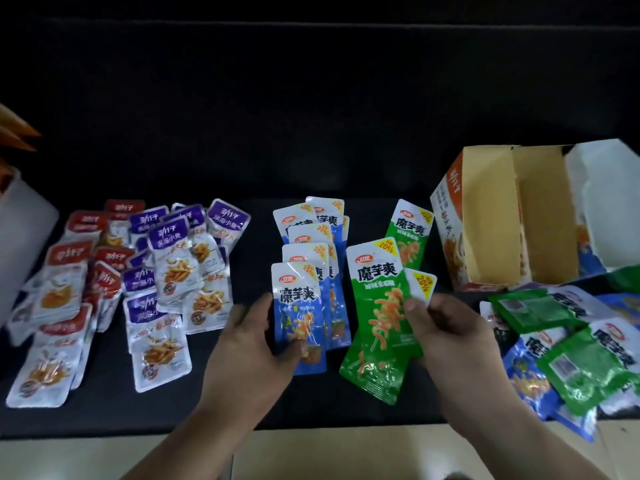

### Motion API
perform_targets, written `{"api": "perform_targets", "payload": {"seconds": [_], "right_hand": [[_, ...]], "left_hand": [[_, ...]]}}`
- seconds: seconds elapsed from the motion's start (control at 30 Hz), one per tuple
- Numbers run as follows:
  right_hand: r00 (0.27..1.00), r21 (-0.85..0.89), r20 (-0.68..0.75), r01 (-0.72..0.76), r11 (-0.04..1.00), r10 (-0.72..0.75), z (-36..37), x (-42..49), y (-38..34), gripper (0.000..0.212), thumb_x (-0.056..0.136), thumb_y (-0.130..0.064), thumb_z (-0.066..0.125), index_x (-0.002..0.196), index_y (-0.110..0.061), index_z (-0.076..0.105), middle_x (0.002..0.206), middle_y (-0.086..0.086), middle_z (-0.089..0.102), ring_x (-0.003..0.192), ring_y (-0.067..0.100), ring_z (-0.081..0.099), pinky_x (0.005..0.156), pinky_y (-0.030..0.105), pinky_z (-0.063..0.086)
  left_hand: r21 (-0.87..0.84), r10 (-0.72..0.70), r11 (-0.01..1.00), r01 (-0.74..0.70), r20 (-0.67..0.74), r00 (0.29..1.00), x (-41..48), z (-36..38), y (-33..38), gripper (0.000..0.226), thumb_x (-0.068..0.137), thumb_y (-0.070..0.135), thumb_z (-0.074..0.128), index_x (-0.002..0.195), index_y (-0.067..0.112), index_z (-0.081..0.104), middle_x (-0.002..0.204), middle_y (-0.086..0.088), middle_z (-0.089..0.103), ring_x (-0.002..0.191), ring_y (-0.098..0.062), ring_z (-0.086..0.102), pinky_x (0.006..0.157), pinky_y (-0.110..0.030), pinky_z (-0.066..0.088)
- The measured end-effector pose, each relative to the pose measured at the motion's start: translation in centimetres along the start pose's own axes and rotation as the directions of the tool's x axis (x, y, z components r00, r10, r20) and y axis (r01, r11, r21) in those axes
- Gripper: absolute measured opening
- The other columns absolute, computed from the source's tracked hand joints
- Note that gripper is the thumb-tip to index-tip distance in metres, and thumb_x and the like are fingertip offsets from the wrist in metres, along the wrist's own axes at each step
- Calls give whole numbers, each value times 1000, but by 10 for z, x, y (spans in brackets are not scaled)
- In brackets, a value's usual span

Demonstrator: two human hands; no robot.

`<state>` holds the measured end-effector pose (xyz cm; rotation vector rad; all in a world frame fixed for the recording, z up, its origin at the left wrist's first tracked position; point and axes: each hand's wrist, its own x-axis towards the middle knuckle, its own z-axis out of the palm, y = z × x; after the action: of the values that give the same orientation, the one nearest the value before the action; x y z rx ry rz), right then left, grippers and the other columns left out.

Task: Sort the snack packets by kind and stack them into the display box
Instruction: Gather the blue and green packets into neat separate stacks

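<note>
My left hand (258,344) grips the front blue packet (298,306) of a blue row (311,237) fanned out at the middle of the black table. My right hand (446,330) holds a packet by its white top corner (420,284), partly tucked behind a green packet (375,306) lying on the table. A second green packet (408,233) lies behind it. Red-topped packets (79,271) and purple-topped packets (173,258) are heaped at the left. The open cardboard display box (491,220) stands at the right; I see no packets inside it.
A mixed heap of green and blue packets (568,348) lies at the right front, under the box. A white container (20,230) with orange flaps stands at the far left. The table's front edge (104,434) meets a pale floor.
</note>
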<state>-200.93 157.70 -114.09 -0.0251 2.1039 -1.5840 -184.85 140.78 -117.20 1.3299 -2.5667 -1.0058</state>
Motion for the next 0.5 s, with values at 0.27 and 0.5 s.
{"api": "perform_targets", "payload": {"seconds": [0.27,0.5], "right_hand": [[997,205,81,-21,978,5,0,-8,-12,7,91,-5,72,96,-10,75,93,11,80,93,34,76,84,48,60],[990,206,136,-51,977,23,-15,-3,-21,23,103,-8,57,104,-16,79,102,9,80,100,31,75,92,53,59]], "left_hand": [[-452,111,892,-21,175,978,-8,-7,74,27,91,55,67,102,31,72,90,16,74,82,-2,69,72,-23,56],[-614,111,785,87,277,954,-7,16,104,35,93,28,76,121,46,62,96,20,75,83,4,72,65,-11,54]]}}
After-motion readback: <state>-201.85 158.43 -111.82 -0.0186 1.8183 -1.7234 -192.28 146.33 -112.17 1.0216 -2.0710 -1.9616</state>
